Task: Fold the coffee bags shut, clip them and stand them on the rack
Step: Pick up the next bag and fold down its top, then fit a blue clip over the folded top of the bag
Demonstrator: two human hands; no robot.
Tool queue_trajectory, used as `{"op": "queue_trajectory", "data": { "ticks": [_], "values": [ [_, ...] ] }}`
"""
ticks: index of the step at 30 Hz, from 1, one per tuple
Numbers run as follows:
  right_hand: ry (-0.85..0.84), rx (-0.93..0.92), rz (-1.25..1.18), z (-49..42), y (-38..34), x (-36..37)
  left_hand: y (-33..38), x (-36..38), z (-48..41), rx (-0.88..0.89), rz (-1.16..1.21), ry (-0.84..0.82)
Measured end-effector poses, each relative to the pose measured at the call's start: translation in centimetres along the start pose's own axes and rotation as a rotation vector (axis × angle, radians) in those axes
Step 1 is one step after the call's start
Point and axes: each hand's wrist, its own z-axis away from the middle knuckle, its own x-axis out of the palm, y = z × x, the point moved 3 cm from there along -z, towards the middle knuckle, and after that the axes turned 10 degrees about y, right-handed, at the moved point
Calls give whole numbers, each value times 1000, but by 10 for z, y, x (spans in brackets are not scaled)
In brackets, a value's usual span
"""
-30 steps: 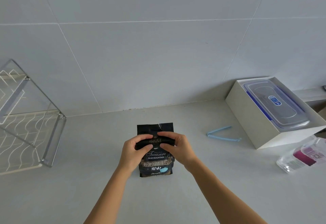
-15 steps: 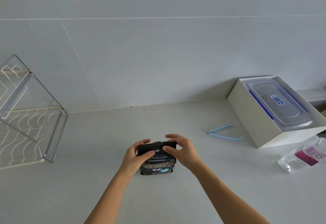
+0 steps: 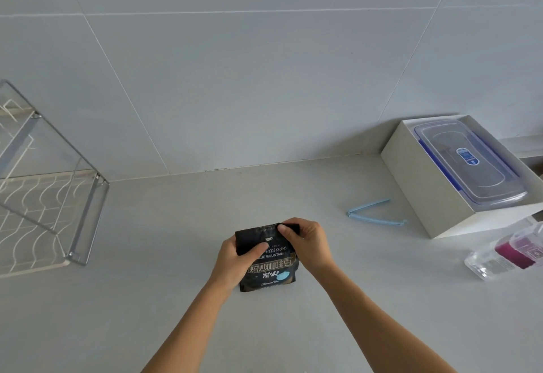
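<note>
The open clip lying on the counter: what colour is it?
Light blue; the clip shows clearly in the head view, right of the coffee bag.

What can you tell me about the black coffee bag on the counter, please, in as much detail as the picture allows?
The coffee bag is a small black pouch of glossy, foil-like material, printed with pale lettering including "BLUE MOUNTAIN", Chinese characters and a light blue mark near its base. Its top is folded down. Its base is on the grey counter near the middle, printed face towards the camera. The left hand grips its left side, thumb across the front; the right hand pinches the folded top right corner. No clip is on it yet.
</note>
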Motion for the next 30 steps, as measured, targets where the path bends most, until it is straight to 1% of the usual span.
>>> {"op": "queue_trajectory", "data": {
  "ticks": [2, 5, 6, 9, 10, 12, 14, 16, 18, 22, 23, 25, 27, 30],
  "values": [
    [-17, -13, 41, -4, -3, 3, -2, -2, -2, -35, 8, 12],
    [-31, -20, 47, -10, -6, 7, -1, -2, -6, -26, -3, 69],
    [-43, 2, 27, -12, -5, 7, -1, -2, -7, -26, 3, 84],
    [-110, 145, -151, -16, 3, 3, -4, -2, -9, -42, 10, 99],
    [-99, 173, -169, -19, 9, -3, -6, -2, -9, -49, 14, 100],
    [11, 214, -131, -30, 27, -20, -8, -2, -8, -55, 30, 99],
    [188, 293, -19, -44, 51, -44, -9, -1, -9, -54, 32, 96],
    [298, 360, 114, -58, 75, -68, -9, -1, -10, -45, 25, 86],
    [328, 404, 219, -70, 92, -86, -8, -2, -11, -30, 16, 69],
    [291, 489, 303, -83, 111, -101, -9, -2, -12, -24, 26, 67],
    [279, 478, 353, -84, 113, -102, -10, -2, -12, -23, 24, 73],
    [247, 398, 494, -80, 115, -98, -12, -2, -12, -19, 25, 82],
    [200, 272, 648, -68, 112, -92, -13, -2, -12, -16, 24, 83],
    [74, 68, 826, -47, 105, -84, -13, -3, -13, -8, 9, 68]
  ]
}}
